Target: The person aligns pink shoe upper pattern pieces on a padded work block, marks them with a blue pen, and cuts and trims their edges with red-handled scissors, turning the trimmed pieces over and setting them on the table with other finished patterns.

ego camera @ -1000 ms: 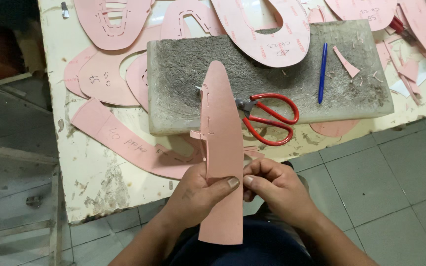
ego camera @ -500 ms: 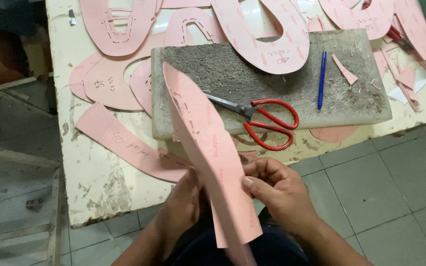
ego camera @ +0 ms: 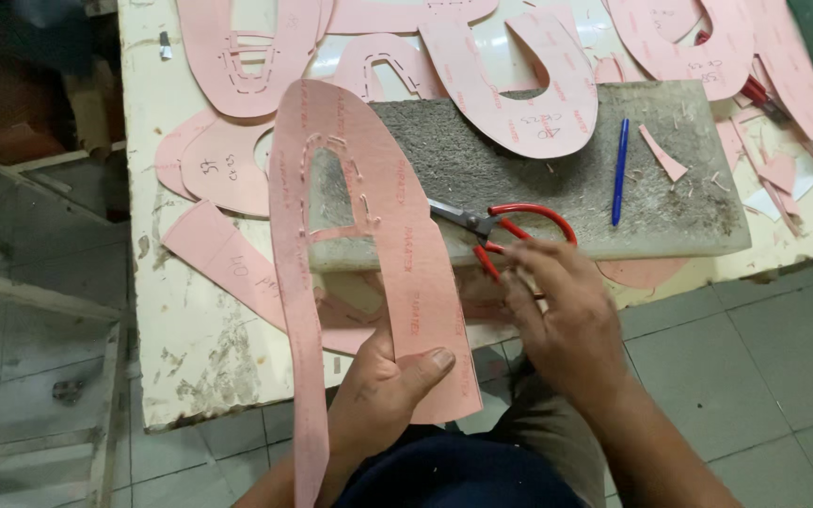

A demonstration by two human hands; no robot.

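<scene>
The pink pattern piece (ego camera: 359, 245), a U-shaped cutout, stands raised over the near edge of the grey cutting block (ego camera: 557, 179). The left hand (ego camera: 378, 404) pinches its lower end, thumb pressed across the card. The right hand (ego camera: 557, 315), loosely curled and holding nothing, touches the red scissors (ego camera: 501, 230) on the block's near edge. Risk: the one-handed grip lets the thin limbs droop or crease; the scissors could be nudged off the edge.

Matt pink card pattern (ego camera: 397, 254), rough grey fibrous slab (ego camera: 566, 188), glossy red-handled metal scissors (ego camera: 501, 230), chipped painted table (ego camera: 199, 348).
</scene>
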